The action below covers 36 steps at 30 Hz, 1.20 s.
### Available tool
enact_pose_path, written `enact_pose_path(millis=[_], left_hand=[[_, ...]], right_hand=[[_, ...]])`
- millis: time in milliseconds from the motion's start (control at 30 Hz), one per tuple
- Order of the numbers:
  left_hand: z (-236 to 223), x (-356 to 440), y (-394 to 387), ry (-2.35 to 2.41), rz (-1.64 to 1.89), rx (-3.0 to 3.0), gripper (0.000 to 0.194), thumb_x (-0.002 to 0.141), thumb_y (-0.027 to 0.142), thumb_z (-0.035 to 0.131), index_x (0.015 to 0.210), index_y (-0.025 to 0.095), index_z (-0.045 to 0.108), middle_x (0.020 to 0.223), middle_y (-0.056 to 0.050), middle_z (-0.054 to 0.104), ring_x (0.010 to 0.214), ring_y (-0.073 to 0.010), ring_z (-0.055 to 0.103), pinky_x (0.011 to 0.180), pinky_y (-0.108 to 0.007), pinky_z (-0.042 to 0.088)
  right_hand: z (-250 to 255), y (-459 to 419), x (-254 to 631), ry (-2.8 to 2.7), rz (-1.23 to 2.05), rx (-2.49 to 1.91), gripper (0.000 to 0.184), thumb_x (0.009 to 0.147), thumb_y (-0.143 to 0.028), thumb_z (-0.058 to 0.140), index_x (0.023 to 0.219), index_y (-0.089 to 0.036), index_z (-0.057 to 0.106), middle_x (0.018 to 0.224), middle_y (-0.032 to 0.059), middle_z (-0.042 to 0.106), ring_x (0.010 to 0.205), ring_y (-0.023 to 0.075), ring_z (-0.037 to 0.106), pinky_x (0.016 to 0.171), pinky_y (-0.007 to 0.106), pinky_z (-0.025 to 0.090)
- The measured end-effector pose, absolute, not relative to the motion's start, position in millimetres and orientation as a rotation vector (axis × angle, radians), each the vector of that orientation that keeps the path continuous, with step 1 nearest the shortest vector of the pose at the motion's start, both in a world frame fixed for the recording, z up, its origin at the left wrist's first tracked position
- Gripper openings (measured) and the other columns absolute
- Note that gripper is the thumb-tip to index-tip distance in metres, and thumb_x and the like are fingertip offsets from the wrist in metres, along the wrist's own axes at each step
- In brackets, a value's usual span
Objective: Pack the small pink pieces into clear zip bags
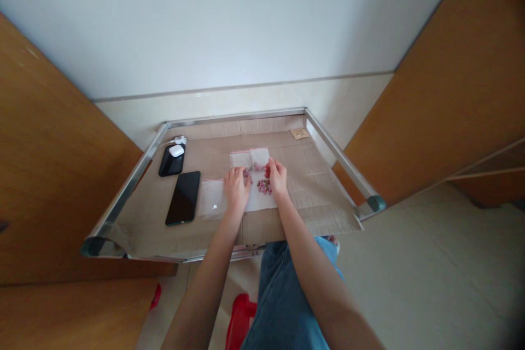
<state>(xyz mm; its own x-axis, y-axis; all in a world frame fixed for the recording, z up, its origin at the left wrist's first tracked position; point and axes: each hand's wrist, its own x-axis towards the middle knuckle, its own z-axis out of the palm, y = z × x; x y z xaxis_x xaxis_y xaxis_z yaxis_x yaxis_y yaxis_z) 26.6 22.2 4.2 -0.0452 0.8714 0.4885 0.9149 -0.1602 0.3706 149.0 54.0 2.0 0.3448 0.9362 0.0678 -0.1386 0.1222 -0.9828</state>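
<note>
Small pink, bud-like pieces [264,186] lie in a loose cluster on a whitish sheet or bag [259,203] between my hands. My left hand [237,188] rests at its left side, fingers bent, with some pink pieces between thumb and forefinger. Closed in a pinch, my right hand [278,176] is just right of the cluster, with reddish pieces [267,171] at its fingertips. Beyond them is a small clear bag [260,155] with pink pieces at its lower end, overlapping another clear bag [239,159]. A flat zip bag [212,197] lies left of my left hand, partly covered by it.
Cardboard [320,186] lines the metal-framed tabletop. On the left lie a black phone [183,197] and a dark tray [171,162] with a white earbud case [176,150]. A brown paper label [299,133] lies far right. A red stool [240,320] stands below.
</note>
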Motion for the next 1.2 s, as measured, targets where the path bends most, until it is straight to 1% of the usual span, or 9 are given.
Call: enact_pose_path(millis=[133, 333, 600, 767, 833, 933, 1000, 1100, 1200], left_hand=[[3.7, 26.1, 22.9, -1.997, -0.935, -2.134, 0.017, 0.083, 0.022, 0.049, 0.096, 0.019, 0.059, 0.094, -0.009, 0.061, 0.091, -0.0258, 0.052, 0.081, -0.038, 0.039], [4.6, 26.1, 22.4, -2.010, -0.915, -2.130, 0.016, 0.085, 0.022, 0.046, 0.092, 0.020, 0.060, 0.091, -0.009, 0.062, 0.090, -0.0259, 0.052, 0.080, -0.037, 0.039], [5.5, 26.3, 21.3, -2.051, -0.892, -2.130, 0.015, 0.086, 0.020, 0.047, 0.091, 0.021, 0.060, 0.091, -0.008, 0.061, 0.090, -0.0237, 0.052, 0.079, -0.035, 0.038], [4.6, 26.1, 21.6, -2.054, -0.924, -2.129, 0.014, 0.086, 0.019, 0.046, 0.086, 0.021, 0.060, 0.088, -0.007, 0.061, 0.088, -0.0230, 0.052, 0.077, -0.034, 0.038], [4.6, 26.0, 22.1, -2.029, -0.975, -2.138, 0.013, 0.086, 0.018, 0.046, 0.085, 0.021, 0.059, 0.088, -0.006, 0.061, 0.088, -0.0231, 0.053, 0.078, -0.034, 0.038], [5.1, 26.0, 23.1, -1.962, -1.132, -2.186, 0.013, 0.087, 0.020, 0.045, 0.086, 0.020, 0.057, 0.090, -0.007, 0.061, 0.090, -0.0224, 0.053, 0.081, -0.035, 0.038], [5.4, 26.0, 23.5, -1.901, -1.313, -2.222, 0.014, 0.089, 0.022, 0.042, 0.087, 0.020, 0.055, 0.093, -0.007, 0.061, 0.092, -0.0217, 0.053, 0.083, -0.035, 0.039], [5.7, 26.5, 22.9, -1.812, -1.689, -2.237, 0.015, 0.090, 0.026, 0.040, 0.086, 0.020, 0.054, 0.100, -0.008, 0.060, 0.102, -0.0212, 0.052, 0.091, -0.037, 0.037], [6.6, 27.8, 22.3, -1.757, -2.174, -2.261, 0.013, 0.088, 0.030, 0.046, 0.085, 0.020, 0.053, 0.109, -0.008, 0.060, 0.112, -0.0207, 0.051, 0.098, -0.037, 0.034]], right_hand=[[1.8, 54.5, 148.8, -0.877, 0.960, -1.157, 0.038, 0.078, -0.049, 0.048, 0.056, -0.019, 0.048, 0.047, -0.0048, 0.044, 0.042, 0.0083, 0.040, 0.043, 0.021, 0.030], [4.9, 53.2, 148.5, -0.859, 0.985, -1.160, 0.037, 0.077, -0.049, 0.048, 0.056, -0.018, 0.050, 0.050, -0.0039, 0.047, 0.044, 0.0086, 0.041, 0.044, 0.021, 0.032], [1.0, 55.5, 148.1, -0.902, 0.993, -1.144, 0.042, 0.075, -0.055, 0.049, 0.057, -0.018, 0.055, 0.051, -0.0019, 0.051, 0.048, 0.0103, 0.046, 0.050, 0.023, 0.038], [1.7, 54.1, 148.4, -0.897, 1.014, -1.148, 0.040, 0.075, -0.056, 0.050, 0.062, -0.018, 0.056, 0.061, -0.0002, 0.058, 0.049, 0.0110, 0.051, 0.050, 0.024, 0.040], [1.1, 54.1, 148.6, -0.904, 1.006, -1.158, 0.041, 0.075, -0.056, 0.050, 0.061, -0.018, 0.056, 0.060, -0.0002, 0.058, 0.048, 0.0111, 0.051, 0.050, 0.024, 0.040], [-0.5, 55.0, 149.2, -0.932, 0.978, -1.161, 0.041, 0.076, -0.056, 0.050, 0.059, -0.019, 0.056, 0.054, -0.0010, 0.055, 0.048, 0.0112, 0.049, 0.051, 0.025, 0.039], [-0.8, 55.4, 149.8, -0.949, 0.967, -1.156, 0.041, 0.076, -0.055, 0.050, 0.059, -0.018, 0.056, 0.052, -0.0013, 0.054, 0.048, 0.0115, 0.048, 0.051, 0.025, 0.039], [1.6, 55.0, 151.1, -0.939, 0.960, -1.157, 0.040, 0.076, -0.054, 0.050, 0.061, -0.018, 0.057, 0.053, -0.0007, 0.054, 0.050, 0.0122, 0.049, 0.053, 0.025, 0.039], [6.8, 53.7, 153.0, -0.917, 0.943, -1.168, 0.037, 0.075, -0.053, 0.052, 0.066, -0.017, 0.059, 0.059, 0.0005, 0.058, 0.056, 0.0133, 0.052, 0.057, 0.026, 0.041]])
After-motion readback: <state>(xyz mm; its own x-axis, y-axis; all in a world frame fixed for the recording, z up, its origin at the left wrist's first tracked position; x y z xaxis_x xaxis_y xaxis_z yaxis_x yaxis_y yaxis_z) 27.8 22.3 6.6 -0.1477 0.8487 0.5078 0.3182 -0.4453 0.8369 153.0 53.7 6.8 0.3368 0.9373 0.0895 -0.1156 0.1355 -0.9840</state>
